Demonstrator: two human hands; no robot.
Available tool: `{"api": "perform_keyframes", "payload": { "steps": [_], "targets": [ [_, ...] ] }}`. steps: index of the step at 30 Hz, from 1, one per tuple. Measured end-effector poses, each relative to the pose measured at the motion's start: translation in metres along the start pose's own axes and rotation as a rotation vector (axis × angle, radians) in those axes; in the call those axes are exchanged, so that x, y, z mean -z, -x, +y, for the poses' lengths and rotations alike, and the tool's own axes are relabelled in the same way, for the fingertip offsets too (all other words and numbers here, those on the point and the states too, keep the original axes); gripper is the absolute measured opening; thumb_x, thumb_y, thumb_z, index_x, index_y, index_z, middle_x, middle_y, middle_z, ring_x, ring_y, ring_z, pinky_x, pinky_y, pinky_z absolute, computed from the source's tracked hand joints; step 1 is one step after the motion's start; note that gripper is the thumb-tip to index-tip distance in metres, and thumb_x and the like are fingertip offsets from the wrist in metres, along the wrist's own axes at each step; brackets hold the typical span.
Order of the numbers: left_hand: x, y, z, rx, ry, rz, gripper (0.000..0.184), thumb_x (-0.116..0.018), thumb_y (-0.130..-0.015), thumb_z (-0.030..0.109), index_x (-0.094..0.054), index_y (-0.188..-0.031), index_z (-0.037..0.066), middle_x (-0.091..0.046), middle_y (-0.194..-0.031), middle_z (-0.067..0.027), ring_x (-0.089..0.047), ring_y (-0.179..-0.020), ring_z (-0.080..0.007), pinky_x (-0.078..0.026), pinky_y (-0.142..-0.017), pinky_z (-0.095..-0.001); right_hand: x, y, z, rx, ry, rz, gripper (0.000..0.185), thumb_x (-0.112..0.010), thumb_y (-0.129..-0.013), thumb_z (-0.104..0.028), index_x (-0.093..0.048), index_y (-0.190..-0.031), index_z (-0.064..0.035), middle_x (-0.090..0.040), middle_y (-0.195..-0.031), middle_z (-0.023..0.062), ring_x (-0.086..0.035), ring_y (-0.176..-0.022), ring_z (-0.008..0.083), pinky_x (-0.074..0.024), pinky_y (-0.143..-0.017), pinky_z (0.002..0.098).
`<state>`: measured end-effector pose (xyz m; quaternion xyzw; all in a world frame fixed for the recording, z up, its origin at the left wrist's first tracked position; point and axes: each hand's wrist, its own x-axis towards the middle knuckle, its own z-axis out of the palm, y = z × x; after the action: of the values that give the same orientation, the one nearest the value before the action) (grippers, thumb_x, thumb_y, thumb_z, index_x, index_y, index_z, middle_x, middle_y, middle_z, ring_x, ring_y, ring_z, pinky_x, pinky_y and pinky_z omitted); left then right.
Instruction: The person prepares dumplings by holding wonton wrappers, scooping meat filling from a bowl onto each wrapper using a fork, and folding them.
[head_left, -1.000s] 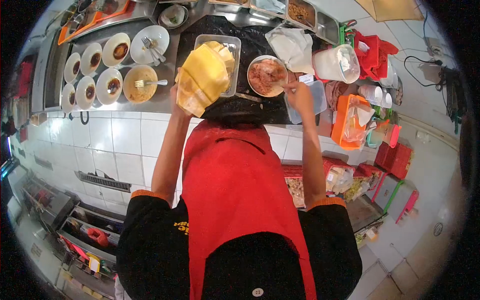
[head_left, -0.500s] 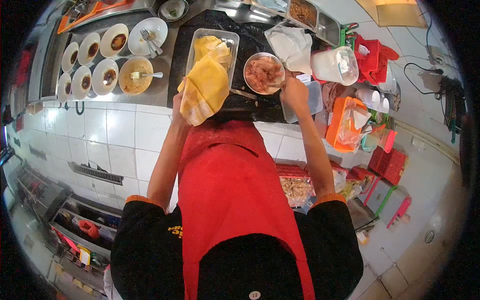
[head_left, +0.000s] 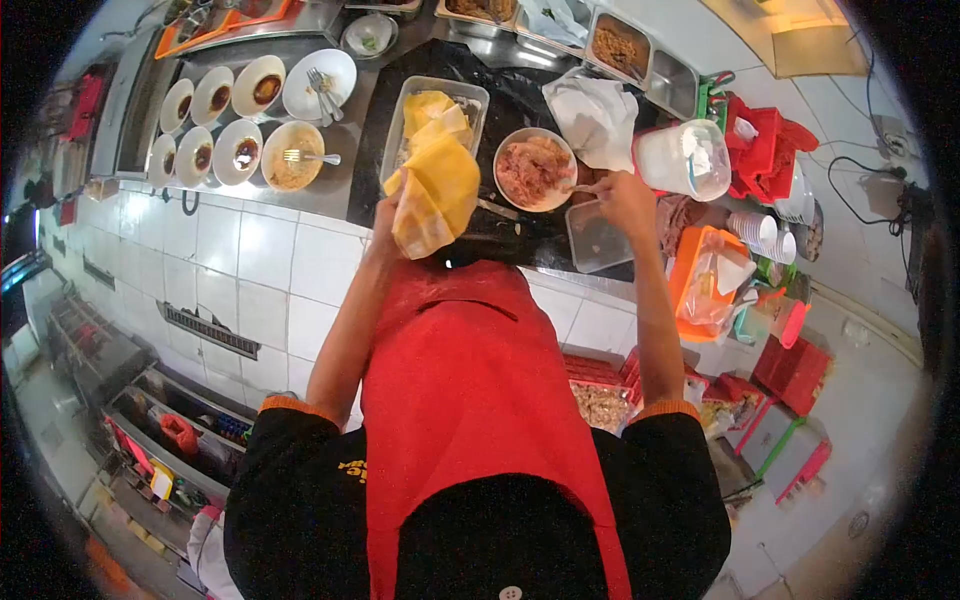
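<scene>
Left of the meat bowl: a clear tray stands just beside it on the table; well beyond are sauce-stained bowls in two rows.
Right of the meat bowl: a crumpled white wrapper lies near; a white tub and orange basket stand farther out.
Nearer the wearer than the meat bowl: a clear lid, to its right.
Yellow sheets: thin, floppy, layered, pale-edged; held left of the meat bowl, overhanging the tray's near end.
Meat: pink, coarse, mounded inside the bowl.
Left fingers: closed on the sheets' edge, left hand.
Right fingers: curled around a thin utensil at the meat bowl's rim, right hand.
</scene>
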<state>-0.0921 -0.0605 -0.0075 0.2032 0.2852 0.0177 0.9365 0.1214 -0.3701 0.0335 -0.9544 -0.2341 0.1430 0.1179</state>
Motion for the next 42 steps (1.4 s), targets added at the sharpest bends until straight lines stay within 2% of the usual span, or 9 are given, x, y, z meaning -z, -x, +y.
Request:
{"api": "perform_keyframes", "payload": {
  "steps": [4,12,16,22,25,28,34,37,42],
  "targets": [
    [-0.006,-0.015,-0.014,0.02,-0.107,0.111,0.043,-0.049,-0.1,0.034,-0.057,-0.12,-0.003,-0.066,-0.107,-0.0114,-0.067,-0.09,-0.023,-0.057,-0.079,-0.0356,0.038,0.008,-0.013,0.034,-0.432,-0.072,0.018,-0.068,-0.076,-0.012,-0.076,-0.092,-0.0136,-0.07,-0.088,0.0127,-0.067,-0.083,0.033,-0.0519,-0.073,0.0411],
    [-0.054,-0.014,-0.015,0.052,0.006,-0.179,0.05,-0.042,-0.101,0.042,-0.049,-0.131,0.003,-0.062,-0.121,-0.0129,-0.064,-0.105,-0.0256,-0.054,-0.09,-0.0399,-0.052,-0.007,-0.021,0.066,0.204,-0.101,0.012,-0.069,-0.072,-0.008,-0.068,-0.083,-0.0078,-0.07,-0.084,0.0142,-0.069,-0.081,0.0313,-0.0543,-0.068,0.0431],
    [-0.065,-0.002,-0.01,0.009,0.022,-0.154,0.051,-0.042,-0.101,0.042,-0.048,-0.132,0.003,-0.061,-0.123,-0.0129,-0.063,-0.108,-0.0262,-0.053,-0.092,-0.0405,-0.047,0.002,-0.021,0.114,0.197,-0.068,0.01,-0.073,-0.065,-0.007,-0.069,-0.074,-0.0044,-0.068,-0.077,0.0169,-0.069,-0.077,0.0347,-0.0543,-0.067,0.0455],
    [-0.045,-0.009,-0.01,-0.012,-0.026,-0.147,0.052,-0.042,-0.101,0.042,-0.045,-0.136,0.003,-0.058,-0.128,-0.0131,-0.061,-0.112,-0.0269,-0.051,-0.095,-0.0409,-0.033,0.004,-0.03,0.08,0.21,-0.154,0.022,-0.068,-0.072,-0.008,-0.067,-0.094,-0.0065,-0.068,-0.079,0.0135,-0.069,-0.078,0.0317,-0.0545,-0.066,0.0448],
    [-0.047,-0.006,-0.009,-0.001,0.006,-0.163,0.051,-0.042,-0.101,0.04,-0.045,-0.136,0.003,-0.058,-0.128,-0.0134,-0.061,-0.112,-0.0274,-0.051,-0.095,-0.0413,-0.026,0.004,-0.018,0.138,0.044,-0.146,0.015,-0.072,-0.066,-0.007,-0.073,-0.08,-0.0059,-0.069,-0.079,0.0172,-0.069,-0.075,0.0351,-0.0544,-0.066,0.0456],
    [-0.04,-0.01,-0.01,0.031,0.057,-0.193,0.049,-0.041,-0.102,0.038,-0.045,-0.136,0.002,-0.058,-0.128,-0.0137,-0.062,-0.111,-0.0279,-0.052,-0.094,-0.0415,-0.037,-0.001,-0.021,0.136,0.05,-0.039,0.026,-0.07,-0.069,-0.007,-0.069,-0.095,-0.0083,-0.068,-0.078,0.0142,-0.069,-0.076,0.0315,-0.0546,-0.066,0.0436],
    [-0.032,-0.014,0.0,0.055,0.027,-0.161,0.049,-0.041,-0.102,0.038,-0.045,-0.135,0.002,-0.058,-0.127,-0.0141,-0.061,-0.111,-0.0288,-0.052,-0.095,-0.0422,-0.046,0.005,-0.016,0.09,0.327,-0.131,0.022,-0.067,-0.072,-0.01,-0.075,-0.091,-0.0168,-0.07,-0.085,0.0116,-0.069,-0.079,0.0311,-0.055,-0.072,0.0407],
    [-0.025,-0.019,0.0,0.071,0.022,-0.16,0.051,-0.043,-0.101,0.04,-0.045,-0.135,0.002,-0.058,-0.126,-0.0142,-0.062,-0.11,-0.0287,-0.052,-0.093,-0.0421,-0.013,-0.003,-0.006,-0.036,-0.087,-0.303,0.018,-0.066,-0.073,-0.013,-0.077,-0.086,-0.016,-0.072,-0.087,0.0131,-0.069,-0.081,0.0309,-0.0546,-0.075,0.0411],
    [-0.031,-0.019,-0.005,0.096,-0.014,-0.16,0.052,-0.044,-0.1,0.042,-0.048,-0.132,0.001,-0.061,-0.122,-0.0139,-0.064,-0.105,-0.0277,-0.054,-0.089,-0.0407,-0.032,-0.009,0.0,-0.136,-0.056,-0.178,0.021,-0.069,-0.071,-0.015,-0.077,-0.091,-0.0145,-0.071,-0.085,0.0132,-0.069,-0.081,0.0302,-0.0532,-0.073,0.0407]
  ]
}}
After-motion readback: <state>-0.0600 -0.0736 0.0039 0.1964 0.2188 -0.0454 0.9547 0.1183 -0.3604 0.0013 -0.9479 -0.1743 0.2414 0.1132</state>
